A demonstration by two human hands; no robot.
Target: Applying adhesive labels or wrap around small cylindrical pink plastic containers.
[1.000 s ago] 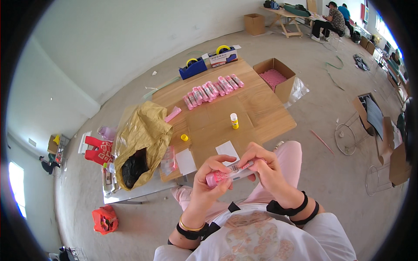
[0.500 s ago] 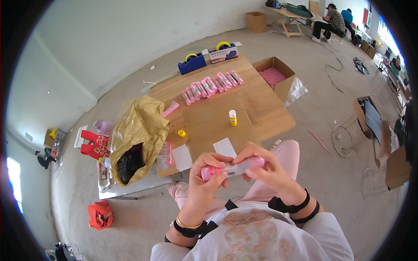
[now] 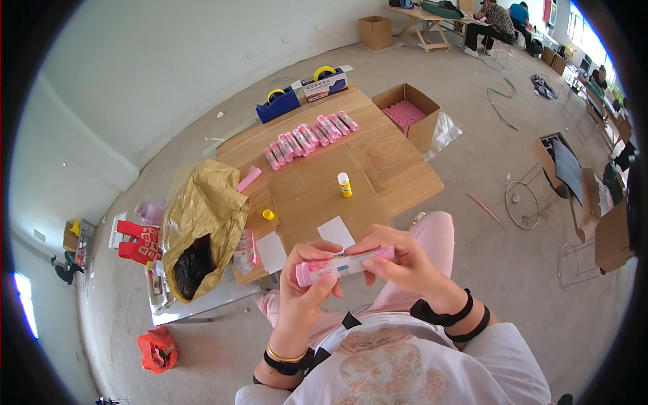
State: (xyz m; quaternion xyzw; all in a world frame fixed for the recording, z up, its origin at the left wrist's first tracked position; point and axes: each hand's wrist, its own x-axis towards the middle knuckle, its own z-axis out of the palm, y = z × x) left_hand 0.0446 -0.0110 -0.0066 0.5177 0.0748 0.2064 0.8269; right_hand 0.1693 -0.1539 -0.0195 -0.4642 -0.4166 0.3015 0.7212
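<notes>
Above my lap, near the table's front edge, a pink tube (image 3: 344, 265) with a whitish label round its middle lies nearly level between both hands. My left hand (image 3: 305, 278) closes round its left end, thumb below and fingers above. At the other end my right hand (image 3: 403, 262) pinches it, the thumb pressed on the label. Just beyond are two white paper pieces (image 3: 335, 233) on a cardboard sheet (image 3: 297, 207). An uncapped glue stick (image 3: 345, 185) stands upright there, and its yellow cap (image 3: 268, 214) sits to the left.
Several labelled pink tubes (image 3: 304, 140) lie in a row on the wooden table (image 3: 405, 165). Two tape dispensers (image 3: 278, 104) stand at its far edge. A gold bag (image 3: 209, 202) is at the left; a carton (image 3: 422, 131) of pink items stands beyond the right side. People sit far right.
The tube has turned in my fingers, so more of its printed label faces up. Both hands keep hold of it. The whole view has shifted slightly.
</notes>
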